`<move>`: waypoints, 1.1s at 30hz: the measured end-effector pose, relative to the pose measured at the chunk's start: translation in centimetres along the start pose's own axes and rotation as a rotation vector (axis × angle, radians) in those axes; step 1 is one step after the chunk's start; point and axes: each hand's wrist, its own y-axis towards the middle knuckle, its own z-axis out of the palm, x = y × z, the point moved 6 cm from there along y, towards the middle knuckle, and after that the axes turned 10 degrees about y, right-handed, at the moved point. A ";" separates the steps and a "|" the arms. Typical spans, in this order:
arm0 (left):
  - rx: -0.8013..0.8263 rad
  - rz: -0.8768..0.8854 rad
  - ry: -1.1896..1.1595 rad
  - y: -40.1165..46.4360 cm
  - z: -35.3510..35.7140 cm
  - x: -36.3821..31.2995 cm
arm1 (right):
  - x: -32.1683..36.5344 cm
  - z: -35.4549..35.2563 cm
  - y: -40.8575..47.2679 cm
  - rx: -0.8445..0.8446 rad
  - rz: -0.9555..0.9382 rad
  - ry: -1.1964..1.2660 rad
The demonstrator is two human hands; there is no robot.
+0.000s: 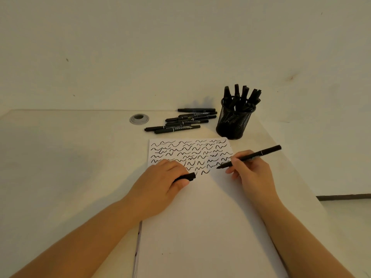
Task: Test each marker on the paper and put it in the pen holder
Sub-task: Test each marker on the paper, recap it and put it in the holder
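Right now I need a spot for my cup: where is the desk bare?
Bare: desk left of the paper, below the grommet. Crowded: loose markers and pen holder beyond the paper, both hands over it.

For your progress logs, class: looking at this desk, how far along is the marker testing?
Done: several markers stand in the holder, and rows of squiggles fill the top of the paper. In hand: the right hand holds an uncapped marker with its tip at the last row, while the left hand grips the cap. Left: capping and storing this one, then the pile of markers lying beside the holder.
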 end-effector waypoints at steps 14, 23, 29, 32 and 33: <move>0.046 -0.094 -0.147 -0.8 0.3 1.3 | -0.5 -0.1 0.1 -0.019 -0.082 -0.154; 0.021 -0.120 -0.165 -0.7 -0.2 1.4 | 1.4 -1.8 0.1 -0.178 -0.138 -0.007; -0.132 -0.195 -0.256 -0.8 -1.3 2.0 | 3.7 1.0 0.5 -0.041 -0.007 0.259; -0.171 -0.221 -0.295 -0.9 -1.6 2.2 | 3.7 3.4 0.5 0.070 0.072 0.434; -0.177 -0.227 -0.300 -0.9 -1.7 2.3 | 3.4 4.0 0.5 0.077 0.083 0.465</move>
